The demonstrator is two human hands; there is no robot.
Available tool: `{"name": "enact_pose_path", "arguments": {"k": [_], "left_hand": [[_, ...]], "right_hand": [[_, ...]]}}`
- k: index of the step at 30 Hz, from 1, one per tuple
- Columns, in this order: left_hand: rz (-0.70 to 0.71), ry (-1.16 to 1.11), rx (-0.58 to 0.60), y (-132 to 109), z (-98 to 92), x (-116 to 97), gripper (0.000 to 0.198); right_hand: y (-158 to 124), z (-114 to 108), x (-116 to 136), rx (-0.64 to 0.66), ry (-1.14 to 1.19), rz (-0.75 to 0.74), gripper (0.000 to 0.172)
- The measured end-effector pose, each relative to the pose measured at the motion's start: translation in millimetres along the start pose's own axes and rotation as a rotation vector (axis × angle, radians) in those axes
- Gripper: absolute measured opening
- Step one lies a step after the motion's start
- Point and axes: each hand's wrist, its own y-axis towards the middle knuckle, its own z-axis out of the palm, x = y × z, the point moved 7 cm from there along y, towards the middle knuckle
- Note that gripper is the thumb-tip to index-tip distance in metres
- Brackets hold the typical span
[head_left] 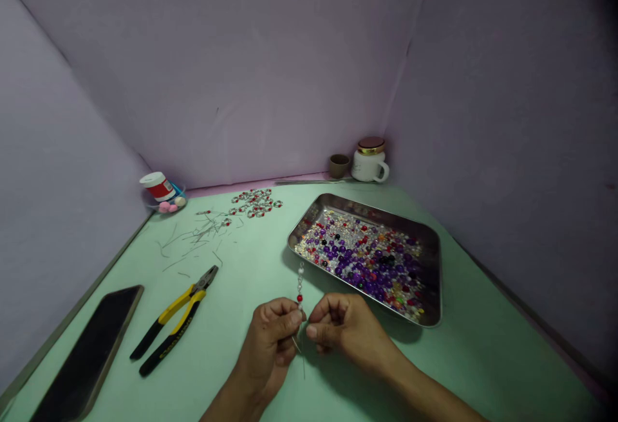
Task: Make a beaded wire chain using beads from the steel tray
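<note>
My left hand (271, 338) is closed in a pinch on a thin metal pin (300, 293) that stands upright with clear beads and a red bead threaded on it. My right hand (342, 329) is curled close beside it, thumb and fingers pressed together near the pin's lower end; whether it grips the pin I cannot make out. Just behind the hands lies a steel tray (432, 242) filled with purple, clear, red and other coloured beads.
Yellow-handled pliers (176, 320) and a dark phone (89, 351) lie on the green table at the left. Loose wire pins (200, 235) and finished beaded pieces (255, 202) sit farther back. A small tub (158, 186), a brown cup (338, 165) and a lidded white mug (369, 159) stand by the walls.
</note>
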Motion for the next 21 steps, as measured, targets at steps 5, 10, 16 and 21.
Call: {"name": "enact_pose_path", "arguments": {"k": [5, 10, 16, 21], "left_hand": [[0.056, 0.098, -0.011, -1.0, -2.2, -5.8, 0.024], [0.102, 0.287, -0.004, -1.2, -1.8, -7.4, 0.021], [0.184, 0.509, -0.028, -4.6, 0.7, -14.5, 0.018], [0.218, 0.622, -0.017, -9.3, 5.8, -23.5, 0.016]], "right_hand": [[1.1, -3.0, 1.9, 0.013, -0.083, -0.03, 0.02], [-4.7, -7.7, 22.8, -0.015, -0.211, -0.172, 0.015], [-8.8, -8.0, 26.7, -0.038, -0.283, -0.231, 0.011], [-10.9, -8.7, 32.9, -0.034, -0.448, -0.326, 0.011]]}}
